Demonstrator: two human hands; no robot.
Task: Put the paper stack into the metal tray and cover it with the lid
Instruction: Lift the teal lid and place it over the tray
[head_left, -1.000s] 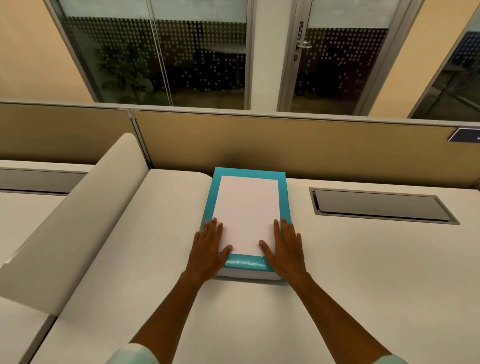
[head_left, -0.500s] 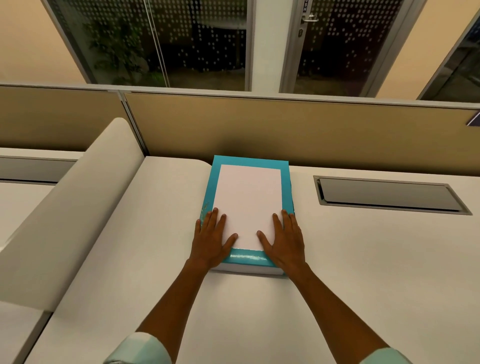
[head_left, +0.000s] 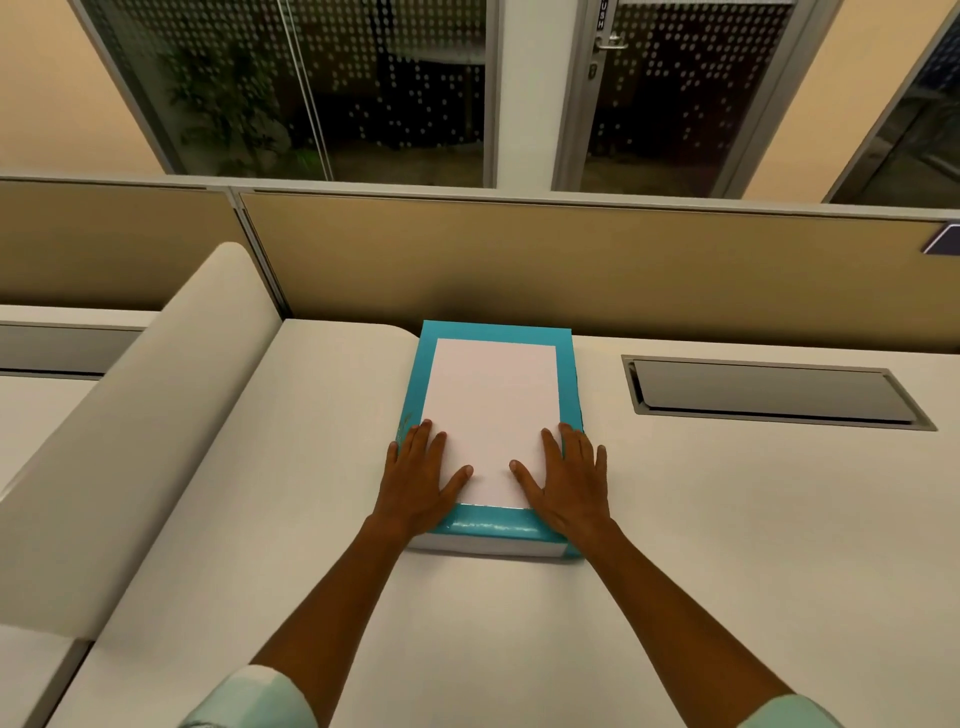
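Teal borders frame the white top sheet of the paper stack (head_left: 492, 415), which lies flat on the pale surface (head_left: 727, 519) with its far end close against the tan partition (head_left: 571, 270). Whether the teal part is a tray, a lid or a wrapper cannot be told from this view. The left hand (head_left: 422, 478) rests palm down on the near left corner of the stack, fingers (head_left: 423, 441) spread apart and flat, thumb pointing inward over the white sheet. The right hand (head_left: 569, 480) mirrors it on the near right corner, fingers likewise apart and flat, gripping nothing. Both forearms reach in from the bottom edge, with pale green sleeves (head_left: 249, 699) just showing. To the right, well apart from the stack, a grey recessed flap (head_left: 769, 389) sits in the surface. Left of the stack a rounded cream divider (head_left: 140, 426) runs diagonally.
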